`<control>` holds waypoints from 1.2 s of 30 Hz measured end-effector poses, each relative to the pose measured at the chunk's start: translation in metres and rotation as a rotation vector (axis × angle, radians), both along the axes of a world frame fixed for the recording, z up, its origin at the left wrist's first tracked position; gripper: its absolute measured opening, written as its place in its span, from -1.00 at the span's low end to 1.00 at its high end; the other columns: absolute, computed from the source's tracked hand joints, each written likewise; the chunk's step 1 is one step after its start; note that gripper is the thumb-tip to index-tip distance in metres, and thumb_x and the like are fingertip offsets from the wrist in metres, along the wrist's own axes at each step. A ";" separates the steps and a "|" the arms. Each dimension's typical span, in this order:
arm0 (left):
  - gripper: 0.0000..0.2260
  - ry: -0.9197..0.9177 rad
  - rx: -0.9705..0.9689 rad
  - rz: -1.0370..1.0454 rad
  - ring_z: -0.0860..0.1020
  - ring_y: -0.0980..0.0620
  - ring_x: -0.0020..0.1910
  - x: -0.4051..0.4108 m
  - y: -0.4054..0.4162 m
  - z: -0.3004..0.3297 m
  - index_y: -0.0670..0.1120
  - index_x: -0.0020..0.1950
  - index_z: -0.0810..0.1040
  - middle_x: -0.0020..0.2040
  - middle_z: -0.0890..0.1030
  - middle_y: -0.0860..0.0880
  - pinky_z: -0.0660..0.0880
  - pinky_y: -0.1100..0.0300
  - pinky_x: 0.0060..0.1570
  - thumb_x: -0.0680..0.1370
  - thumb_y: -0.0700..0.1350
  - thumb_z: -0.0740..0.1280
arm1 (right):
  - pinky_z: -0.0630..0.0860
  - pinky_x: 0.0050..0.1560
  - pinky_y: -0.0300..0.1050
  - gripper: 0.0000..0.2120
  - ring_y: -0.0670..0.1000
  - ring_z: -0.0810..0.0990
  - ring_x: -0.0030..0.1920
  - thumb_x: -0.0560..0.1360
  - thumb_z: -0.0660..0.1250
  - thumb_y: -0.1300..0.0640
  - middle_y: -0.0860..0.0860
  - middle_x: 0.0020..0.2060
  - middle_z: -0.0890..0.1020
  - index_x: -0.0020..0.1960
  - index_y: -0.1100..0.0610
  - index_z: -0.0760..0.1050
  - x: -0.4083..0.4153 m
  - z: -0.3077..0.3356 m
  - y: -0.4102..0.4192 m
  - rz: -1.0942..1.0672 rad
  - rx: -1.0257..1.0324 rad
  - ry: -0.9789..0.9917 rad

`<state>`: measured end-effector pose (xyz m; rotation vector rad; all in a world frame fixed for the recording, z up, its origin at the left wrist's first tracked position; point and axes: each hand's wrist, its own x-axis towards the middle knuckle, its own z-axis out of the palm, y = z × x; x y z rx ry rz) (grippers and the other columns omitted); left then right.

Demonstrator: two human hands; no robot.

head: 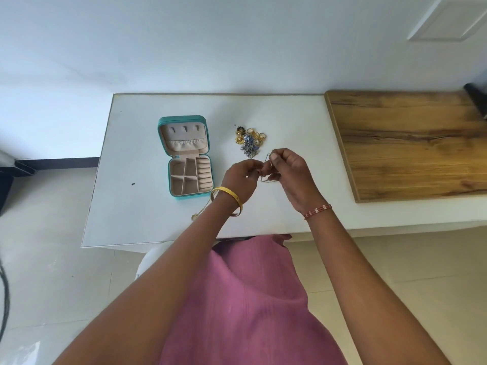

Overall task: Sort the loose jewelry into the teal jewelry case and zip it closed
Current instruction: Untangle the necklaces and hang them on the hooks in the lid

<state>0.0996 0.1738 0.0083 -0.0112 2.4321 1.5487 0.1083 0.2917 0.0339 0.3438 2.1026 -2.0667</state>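
Both hands, left (241, 177) and right (288, 175), fingers curled, pinching thin chain (267, 171) (possibly necklace).

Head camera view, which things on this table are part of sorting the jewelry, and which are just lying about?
Part of the job:
- open teal case
- pile of loose jewelry
- thin chain, pinched between left hand and right hand
- gold chain near the table's front edge

Just lying about:
- wooden board
- dark speck on the white table
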 end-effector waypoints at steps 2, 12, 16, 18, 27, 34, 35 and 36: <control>-0.82 -0.018 0.044 0.008 0.57 -0.04 -0.07 0.002 -0.003 0.007 -0.14 -0.09 0.59 -0.19 0.61 -0.04 0.47 0.13 0.09 0.53 -0.28 0.19 | 0.39 -0.23 -0.19 -0.79 -0.05 0.45 -0.35 0.58 0.13 0.25 0.02 -0.39 0.50 -0.18 0.09 0.42 -0.002 0.010 -0.001 -0.013 0.043 0.036; -0.72 -0.232 0.501 0.198 0.55 0.07 -0.28 -0.011 -0.023 0.035 -0.09 -0.32 0.40 -0.52 0.58 0.07 0.40 0.18 -0.14 0.58 -0.22 0.10 | 0.52 -0.08 -0.04 -0.83 -0.10 0.30 -0.50 0.56 0.19 0.27 -0.11 -0.60 0.34 -0.18 0.12 0.45 -0.010 0.033 0.009 -0.146 -0.195 0.062; -0.71 -0.282 0.543 0.182 0.58 0.02 -0.28 -0.013 -0.032 0.031 -0.11 -0.34 0.37 -0.55 0.54 0.06 0.45 0.19 -0.18 0.59 -0.17 0.11 | 0.46 -0.18 -0.14 -0.82 -0.16 0.30 -0.55 0.55 0.21 0.28 -0.15 -0.61 0.36 -0.19 0.10 0.46 -0.016 0.035 0.018 -0.209 -0.192 0.083; -0.72 -0.298 0.584 0.230 0.57 0.08 -0.44 -0.014 -0.034 0.026 -0.12 -0.33 0.37 -0.59 0.48 0.07 0.50 0.20 -0.21 0.59 -0.17 0.14 | 0.43 -0.23 -0.18 -0.81 -0.17 0.30 -0.56 0.55 0.22 0.27 -0.16 -0.59 0.37 -0.20 0.08 0.47 -0.020 0.034 0.024 -0.265 -0.210 0.090; -0.71 -0.356 0.665 0.424 0.29 0.14 -0.66 -0.012 -0.053 0.000 -0.11 -0.37 0.35 -0.65 0.29 0.09 0.41 0.32 -0.54 0.56 -0.16 0.21 | 0.30 -0.39 -0.24 -0.82 -0.16 0.25 -0.60 0.53 0.23 0.29 -0.14 -0.64 0.35 -0.19 0.10 0.49 -0.026 0.016 0.050 -0.539 -0.382 0.006; -0.81 -0.445 0.778 0.408 0.38 0.11 -0.56 -0.005 -0.058 -0.003 -0.17 -0.15 0.52 -0.43 0.44 -0.03 0.50 0.28 -0.46 0.49 -0.40 0.18 | 0.24 -0.54 -0.31 -0.81 -0.15 0.27 -0.61 0.53 0.21 0.32 -0.02 -0.51 0.40 -0.20 0.12 0.50 -0.021 -0.009 0.051 -0.492 -0.284 -0.062; -0.77 -0.454 0.783 0.372 0.43 0.10 -0.54 -0.004 -0.058 -0.003 -0.21 -0.09 0.52 -0.39 0.46 -0.06 0.51 0.28 -0.44 0.48 -0.46 0.14 | 0.25 -0.53 -0.30 -0.80 -0.15 0.29 -0.60 0.53 0.21 0.32 0.02 -0.46 0.40 -0.20 0.13 0.51 -0.020 -0.014 0.049 -0.461 -0.236 -0.077; -0.72 -0.464 0.793 0.340 0.47 0.08 -0.52 -0.002 -0.058 -0.002 -0.24 -0.02 0.51 -0.36 0.48 -0.08 0.51 0.27 -0.42 0.46 -0.51 0.11 | 0.27 -0.50 -0.29 -0.80 -0.14 0.31 -0.58 0.53 0.21 0.33 0.04 -0.43 0.42 -0.19 0.14 0.51 -0.018 -0.018 0.047 -0.424 -0.181 -0.094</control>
